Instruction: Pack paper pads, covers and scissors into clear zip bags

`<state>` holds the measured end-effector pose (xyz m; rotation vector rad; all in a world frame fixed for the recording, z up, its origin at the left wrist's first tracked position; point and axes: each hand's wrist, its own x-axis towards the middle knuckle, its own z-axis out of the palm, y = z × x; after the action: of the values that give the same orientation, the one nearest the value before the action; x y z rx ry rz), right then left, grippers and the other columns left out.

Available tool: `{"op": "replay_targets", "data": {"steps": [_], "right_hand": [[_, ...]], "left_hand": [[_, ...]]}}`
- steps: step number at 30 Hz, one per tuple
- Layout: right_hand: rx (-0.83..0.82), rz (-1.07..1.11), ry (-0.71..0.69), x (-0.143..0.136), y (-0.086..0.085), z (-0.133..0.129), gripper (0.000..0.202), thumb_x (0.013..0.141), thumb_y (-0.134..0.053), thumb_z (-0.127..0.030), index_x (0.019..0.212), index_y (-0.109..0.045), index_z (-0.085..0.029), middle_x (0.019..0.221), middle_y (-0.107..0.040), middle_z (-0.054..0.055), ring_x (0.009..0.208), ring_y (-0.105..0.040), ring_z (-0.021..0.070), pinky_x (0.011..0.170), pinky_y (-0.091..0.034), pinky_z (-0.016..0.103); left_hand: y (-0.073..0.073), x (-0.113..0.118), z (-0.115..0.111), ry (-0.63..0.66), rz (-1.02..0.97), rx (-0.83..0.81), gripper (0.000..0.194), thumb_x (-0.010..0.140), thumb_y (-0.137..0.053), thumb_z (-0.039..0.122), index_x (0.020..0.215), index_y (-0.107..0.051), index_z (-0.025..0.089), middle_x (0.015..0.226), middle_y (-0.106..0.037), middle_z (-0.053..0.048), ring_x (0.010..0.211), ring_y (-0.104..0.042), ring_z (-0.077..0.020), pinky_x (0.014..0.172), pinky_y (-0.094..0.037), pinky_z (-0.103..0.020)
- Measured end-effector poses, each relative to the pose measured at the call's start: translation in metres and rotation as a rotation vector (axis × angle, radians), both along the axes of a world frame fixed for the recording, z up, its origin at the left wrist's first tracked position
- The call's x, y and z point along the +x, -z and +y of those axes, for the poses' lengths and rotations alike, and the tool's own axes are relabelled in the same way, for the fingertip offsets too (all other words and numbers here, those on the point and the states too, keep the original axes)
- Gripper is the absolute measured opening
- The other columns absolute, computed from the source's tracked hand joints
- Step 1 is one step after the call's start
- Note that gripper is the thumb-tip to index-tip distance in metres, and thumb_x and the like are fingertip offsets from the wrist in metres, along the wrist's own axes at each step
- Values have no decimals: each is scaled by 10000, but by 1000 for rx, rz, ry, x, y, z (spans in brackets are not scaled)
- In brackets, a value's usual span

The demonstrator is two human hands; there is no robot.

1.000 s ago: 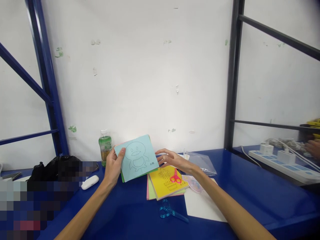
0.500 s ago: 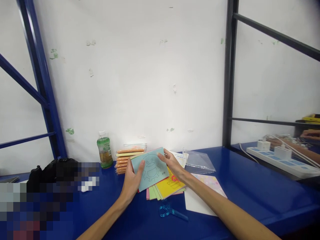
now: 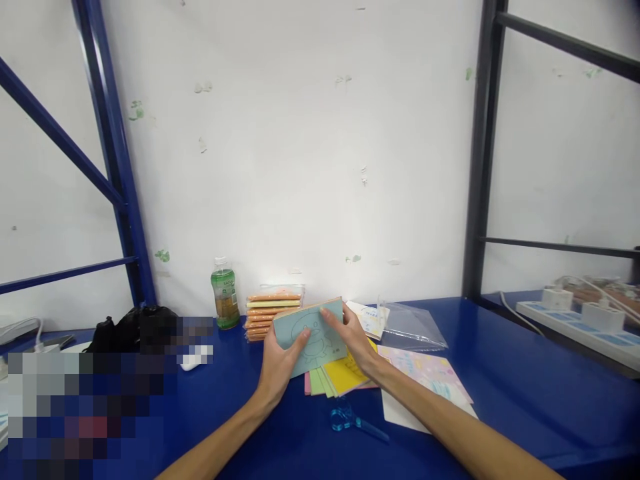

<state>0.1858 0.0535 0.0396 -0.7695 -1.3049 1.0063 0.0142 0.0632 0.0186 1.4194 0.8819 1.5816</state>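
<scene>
Two-handed grasp: left hand (image 3: 280, 363) and right hand (image 3: 354, 337) both clasped on opposite edges of light-blue card stack (image 3: 320, 345). Blue scissors (image 3: 357, 423) lie on table (image 3: 225, 407) near yellow sheet (image 3: 349, 377).

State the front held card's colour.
The front card is pale blue, as the head view shows.

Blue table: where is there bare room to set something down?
The table is barest at right, between the patterned paper and the power strip. Another patch lies between the white object and the left forearm, and a third between both forearms, in front of the blue scissors. It is crowded around the held cards: orange packets, coloured cards, clear bag.
</scene>
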Motion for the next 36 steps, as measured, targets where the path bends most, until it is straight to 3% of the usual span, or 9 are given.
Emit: {"op": "replay_targets", "data": {"steps": [8,11,13,14,17,19,21,28,36], "right_hand": [[-11,-155,41,-6,3,-4,637,802,-726,-687,1246,-648,-238,1308,-709,114,1153,-680,341,937,-580,469],[-20,-294,64,2,-2,0,694,941,-367,-795,1235,-678,-248,1195,-756,93,1067,-715,299,884,-589,439],[-36,-425,123,15,-8,6,860,978,-66,-770,1127,-731,-246,1048,-778,87,997,-728,277,881,-573,435],[-50,-502,175,24,-12,10,888,982,-30,-754,1053,-750,-238,996,-776,94,984,-724,275,904,-556,440],[-145,-756,378,57,-20,21,603,1026,-362,-666,1003,-738,-194,1050,-749,106,1020,-696,263,973,-514,468],[-240,-921,469,79,-22,26,378,1012,-566,-511,1119,-700,-175,1178,-711,103,1055,-680,243,963,-532,468],[-329,-1069,501,94,-21,28,308,1002,-631,-393,1219,-661,-176,1257,-677,99,1067,-677,231,936,-560,453],[-453,-1375,361,100,-11,32,297,994,-653,-336,1256,-648,-196,1292,-659,94,1077,-677,234,913,-581,440],[-365,-1318,155,85,-6,31,249,1001,-641,-352,1187,-677,-190,1208,-694,74,990,-694,209,863,-594,402]], "left_hand": [[1,0,-2,67,-40,-80,524,657,-908,455,1061,-751,161,1094,-833,-128,1035,-775,-354,876,-643,-438],[3,-1,2,58,-63,-98,487,647,-914,457,1004,-768,158,1050,-843,-126,1003,-785,-357,865,-653,-451],[3,-2,5,42,-93,-107,492,650,-914,457,1009,-765,156,1064,-841,-129,1014,-783,-354,881,-653,-457],[3,-3,7,34,-111,-113,500,656,-912,456,1027,-761,156,1081,-837,-131,1025,-781,-352,890,-652,-461],[-1,-7,11,16,-169,-134,531,675,-908,445,1092,-742,160,1140,-821,-138,1057,-773,-348,911,-649,-471],[-5,-10,12,2,-204,-143,561,687,-906,437,1143,-722,167,1198,-802,-141,1094,-761,-346,934,-643,-478],[-9,-12,13,-15,-230,-154,576,689,-909,424,1167,-709,173,1257,-777,-144,1134,-744,-348,965,-631,-488],[-11,-10,10,-27,-251,-178,506,666,-931,367,1085,-725,173,1202,-798,-147,1140,-738,-375,970,-626,-522],[-8,-9,12,9,-247,-183,490,687,-925,356,1099,-733,172,1147,-819,-134,1048,-778,-341,897,-660,-475]]}}
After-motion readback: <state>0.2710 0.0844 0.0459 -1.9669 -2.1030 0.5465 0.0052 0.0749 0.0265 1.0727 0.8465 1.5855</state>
